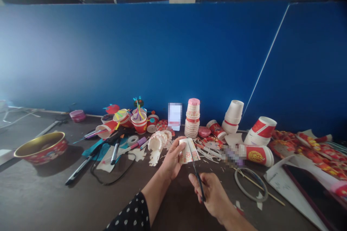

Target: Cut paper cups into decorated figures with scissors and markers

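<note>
A piece of white paper cup (186,153) with a pink and orange flower print is in my left hand (172,159), the thumb lying on its front. My right hand (210,190) is closed round the handles of black-handled scissors (198,180). The scissor blades point up and away and lie across the cup piece at its right part. A stack of paper cups (192,122) stands just behind the cup piece. Thin paper strips (210,154) lie to its right, and a cut, curled cup (156,143) lies to the left of my left hand.
At the left are a gold-lined red bowl (43,148), a box cutter (79,169), a marker (115,151) and decorated cups (139,126). Rightward lie a grey ring (238,180) over a wooden stick (276,199), a red cup (257,155) and a dark phone (314,195). A blue wall (173,54) rises behind.
</note>
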Tool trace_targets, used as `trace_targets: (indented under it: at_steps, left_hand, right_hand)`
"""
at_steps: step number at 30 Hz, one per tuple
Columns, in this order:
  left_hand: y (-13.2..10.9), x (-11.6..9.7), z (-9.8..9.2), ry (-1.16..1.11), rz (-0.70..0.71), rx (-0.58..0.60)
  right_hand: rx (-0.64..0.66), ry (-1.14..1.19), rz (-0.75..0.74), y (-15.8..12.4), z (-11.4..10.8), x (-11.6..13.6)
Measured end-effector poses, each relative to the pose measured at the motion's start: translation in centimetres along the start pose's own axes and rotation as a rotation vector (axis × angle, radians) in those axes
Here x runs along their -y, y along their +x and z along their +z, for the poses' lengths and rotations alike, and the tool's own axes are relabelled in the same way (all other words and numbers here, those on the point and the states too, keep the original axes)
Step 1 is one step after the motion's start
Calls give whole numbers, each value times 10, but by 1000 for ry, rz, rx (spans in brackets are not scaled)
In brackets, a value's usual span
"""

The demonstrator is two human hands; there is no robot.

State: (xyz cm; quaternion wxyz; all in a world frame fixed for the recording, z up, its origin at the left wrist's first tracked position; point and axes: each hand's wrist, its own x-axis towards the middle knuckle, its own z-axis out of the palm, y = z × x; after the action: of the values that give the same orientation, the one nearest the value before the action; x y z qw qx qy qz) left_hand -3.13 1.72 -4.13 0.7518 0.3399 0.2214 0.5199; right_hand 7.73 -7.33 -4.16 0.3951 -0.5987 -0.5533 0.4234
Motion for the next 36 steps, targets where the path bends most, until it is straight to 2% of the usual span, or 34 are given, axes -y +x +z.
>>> trace_targets:
  at_steps: [10,16,20,27,31,36]
  left_hand:
    - [1,0,-1,-12,5,21]
    - [1,0,0,-9,21,-2]
    - [3,-1,-2,-11,32,-50]
    - [10,-4,-8,-40,7,-212]
    - [10,-5,-7,-38,12,-234]
    - [6,-6,-5,-12,19,-194]
  right_hand:
    - [6,17,9,2,0,-5]
    - [26,27,-37,4,-2,-8]
    - [95,1,-11,2,-4,-8]
    - [129,-81,0,2,-4,-11]
    - [128,-133,-25,1,-3,-8]
    - [132,-162,-40,-1,-3,-3]
